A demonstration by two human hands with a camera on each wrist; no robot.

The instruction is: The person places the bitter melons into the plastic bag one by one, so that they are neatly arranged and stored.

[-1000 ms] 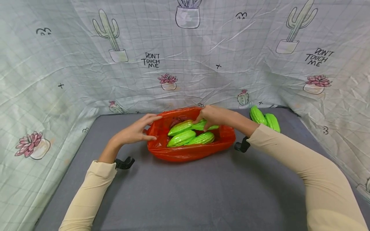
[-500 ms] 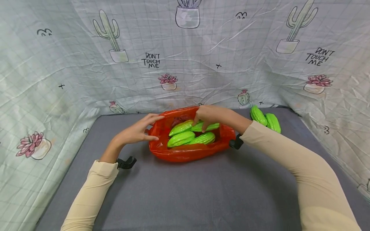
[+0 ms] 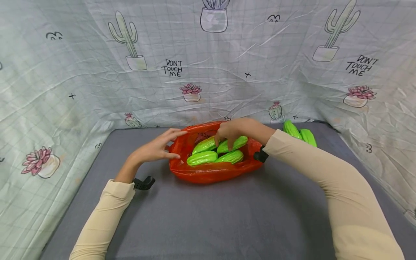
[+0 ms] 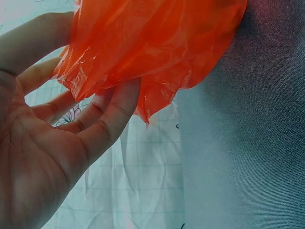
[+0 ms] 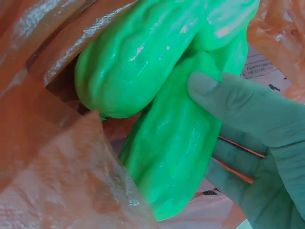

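A red plastic bag lies on its base in the middle of the table, its mouth facing up. Several light green, ridged bitter melons are inside it. My left hand holds the bag's left rim, thumb and fingers spread apart; in the left wrist view some fingertips are hidden by the red film. Reaching into the bag from the right, my right hand grips the back right bitter melon. Its thumb presses on top, while the other fingers are partly hidden behind the melon. Another bitter melon lies right beside that one.
Two more bitter melons lie at the table's back right, partly behind the right forearm. Grey cloth covers the table. Hanging fabric with cactus prints walls in the back and both sides.
My right hand has shifted slightly left, and the bitter melon in it has turned, its right end rising. The front left melon has rolled a little. My left hand stays at the bag's rim.
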